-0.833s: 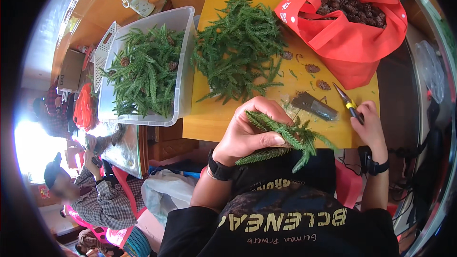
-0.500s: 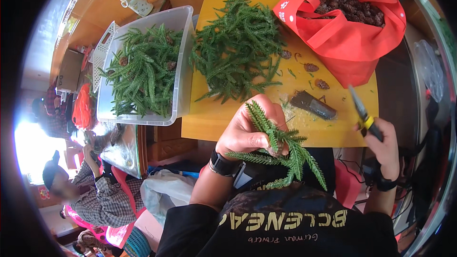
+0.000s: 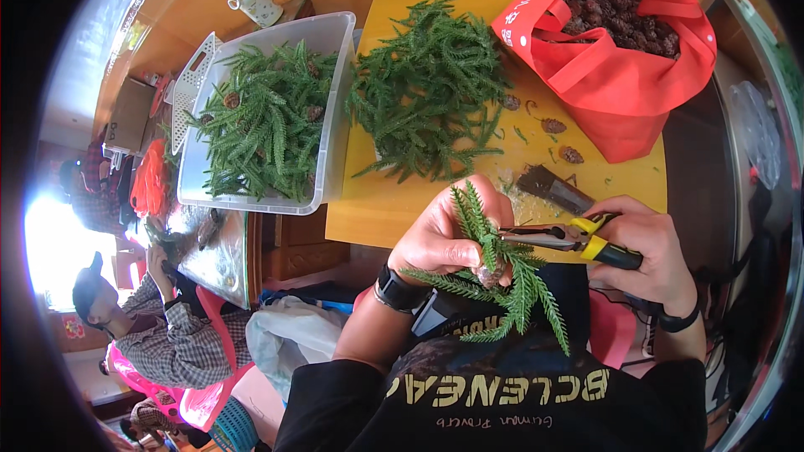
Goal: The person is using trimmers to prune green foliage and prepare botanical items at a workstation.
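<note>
The left hand (image 3: 448, 234), fingers curled tight, holds a bundle of needle-covered green sprigs (image 3: 502, 285) above the lap, near the yellow tabletop (image 3: 402, 205) (its edge just beyond). The right hand (image 3: 653, 255), fingers wrapped around yellow-and-black handles, levels metal pliers (image 3: 561, 237) at the bundle.

We count one red bag (image 3: 620, 92), one clear tub (image 3: 327, 109), one pair of pliers (image 3: 578, 238), one yellow board (image 3: 394, 201), and three loose cones (image 3: 553, 125) on it.
</note>
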A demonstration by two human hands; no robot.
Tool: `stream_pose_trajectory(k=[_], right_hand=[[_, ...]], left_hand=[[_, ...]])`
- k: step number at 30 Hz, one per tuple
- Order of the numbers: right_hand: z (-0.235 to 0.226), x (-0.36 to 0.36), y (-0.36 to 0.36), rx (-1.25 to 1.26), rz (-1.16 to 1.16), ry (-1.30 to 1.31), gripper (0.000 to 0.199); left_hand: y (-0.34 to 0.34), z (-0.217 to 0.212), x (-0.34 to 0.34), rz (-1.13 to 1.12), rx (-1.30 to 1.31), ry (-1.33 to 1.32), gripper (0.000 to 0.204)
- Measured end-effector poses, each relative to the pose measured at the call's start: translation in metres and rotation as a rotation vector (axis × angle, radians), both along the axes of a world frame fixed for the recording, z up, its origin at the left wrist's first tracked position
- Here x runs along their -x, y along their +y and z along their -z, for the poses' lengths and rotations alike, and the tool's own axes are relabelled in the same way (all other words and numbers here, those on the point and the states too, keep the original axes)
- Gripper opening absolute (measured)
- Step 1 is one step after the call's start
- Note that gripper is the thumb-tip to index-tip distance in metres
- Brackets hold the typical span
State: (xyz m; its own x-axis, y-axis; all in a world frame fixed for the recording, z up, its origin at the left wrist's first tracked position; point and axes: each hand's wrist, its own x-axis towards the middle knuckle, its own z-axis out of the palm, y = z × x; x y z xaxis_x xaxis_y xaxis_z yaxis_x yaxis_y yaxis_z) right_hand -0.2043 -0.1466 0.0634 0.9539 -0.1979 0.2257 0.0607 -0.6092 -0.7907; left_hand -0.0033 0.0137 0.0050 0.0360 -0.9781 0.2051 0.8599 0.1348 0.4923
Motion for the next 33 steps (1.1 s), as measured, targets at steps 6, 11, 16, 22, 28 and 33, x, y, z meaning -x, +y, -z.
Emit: stream_pose_trajectory(k=[6,11,16,22,28,33], right_hand=[[-0.002,-0.002,0.000,0.041,0.015,0.005,0.028],[-0.004,-0.004,-0.004,0.065,-0.008,0.001,0.028],[0.003,-0.005,-0.007,0.067,-0.021,-0.050,0.026],[0.000,-0.006,-0.005,0.082,-0.014,-0.007,0.028],[0.000,-0.005,-0.001,0.095,0.025,-0.042,0.034],[0.000,-0.001,0.001,0.119,0.073,-0.046,0.035]], left_hand=[[0.000,-0.003,-0.002,0.004,-0.016,-0.048,0.034],[0.002,-0.004,-0.003,0.010,-0.031,-0.048,0.035],[-0.001,-0.004,-0.003,0.033,-0.012,-0.013,0.034],[0.000,-0.012,-0.001,0.005,-0.076,-0.048,0.034],[-0.001,-0.009,-0.006,-0.002,-0.020,-0.131,0.033],[0.000,-0.013,-0.008,-0.139,-0.050,-0.351,0.034]])
